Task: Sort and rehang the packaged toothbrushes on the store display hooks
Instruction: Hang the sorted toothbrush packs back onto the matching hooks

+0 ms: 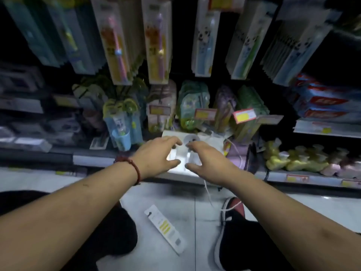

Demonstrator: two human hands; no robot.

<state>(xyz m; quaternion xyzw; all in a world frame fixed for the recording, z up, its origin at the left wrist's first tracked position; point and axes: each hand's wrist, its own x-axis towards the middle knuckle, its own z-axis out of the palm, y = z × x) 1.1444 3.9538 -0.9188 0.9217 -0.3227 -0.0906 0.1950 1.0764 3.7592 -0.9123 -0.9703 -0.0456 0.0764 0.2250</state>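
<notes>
Both hands were stretched forward over a white toothbrush package [183,153] that rested flat at the front of the lower shelf [93,160]. The left hand [156,154] lay on its left side and the right hand [208,160] on its right side, with fingers spread and curved over the pack. Neither grip was closed around it; the fingertips seemed to touch its surface, but the blur made this uncertain. The long axis of this pack ran from the person toward the shelf, with the round brush end pointing away.

A second white package [165,227] lay on the floor [197,218] between the person's knees, its long axis diagonal, the hang hole at the upper left end. Above, rows of hanging toothbrush packs [156,42] hung with their long axes going down.
</notes>
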